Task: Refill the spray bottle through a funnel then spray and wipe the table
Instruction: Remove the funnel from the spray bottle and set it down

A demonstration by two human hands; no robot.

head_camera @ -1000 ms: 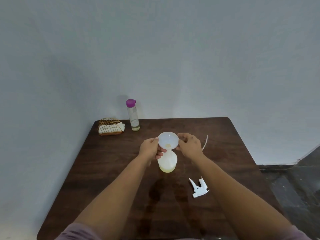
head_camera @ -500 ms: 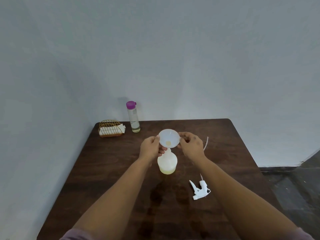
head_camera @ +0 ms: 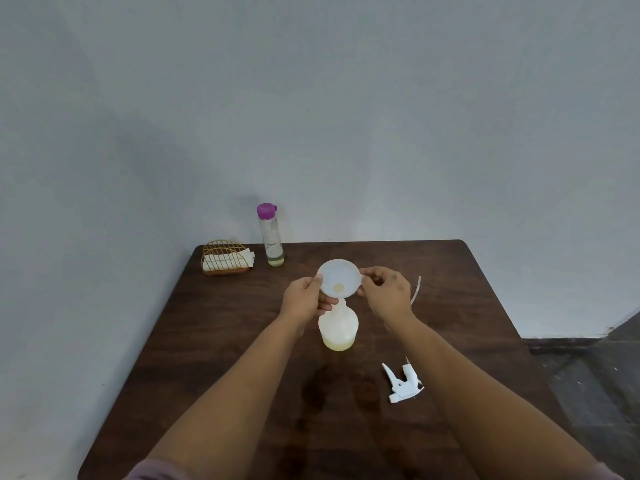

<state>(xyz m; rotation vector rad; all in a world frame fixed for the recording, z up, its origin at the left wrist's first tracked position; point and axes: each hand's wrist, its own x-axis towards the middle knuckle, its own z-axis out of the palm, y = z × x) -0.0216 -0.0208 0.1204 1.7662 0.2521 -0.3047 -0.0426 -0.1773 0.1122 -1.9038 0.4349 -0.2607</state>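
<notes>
Head view: both hands hold a white funnel (head_camera: 338, 278) over the open spray bottle (head_camera: 338, 326) at the middle of the dark wooden table (head_camera: 214, 327).

The left hand (head_camera: 304, 300) pinches the funnel's left rim between thumb and fingers, and the right hand (head_camera: 386, 293) has its fingers closed on the small tab at the right rim. The funnel's mouth tilts toward the camera, with a yellowish spot at its centre; whether its spout sits inside the bottle neck cannot be told. The bottle stands upright with a little pale yellow liquid at its bottom. Its white trigger head (head_camera: 403, 382) lies on the table near the right forearm, apart from the bottle. At the far left edge stand a clear bottle with a purple cap (head_camera: 270, 234) and, beside it, a wire napkin holder (head_camera: 225, 258). A thin clear tube (head_camera: 416, 289) shows just behind the right hand.
</notes>
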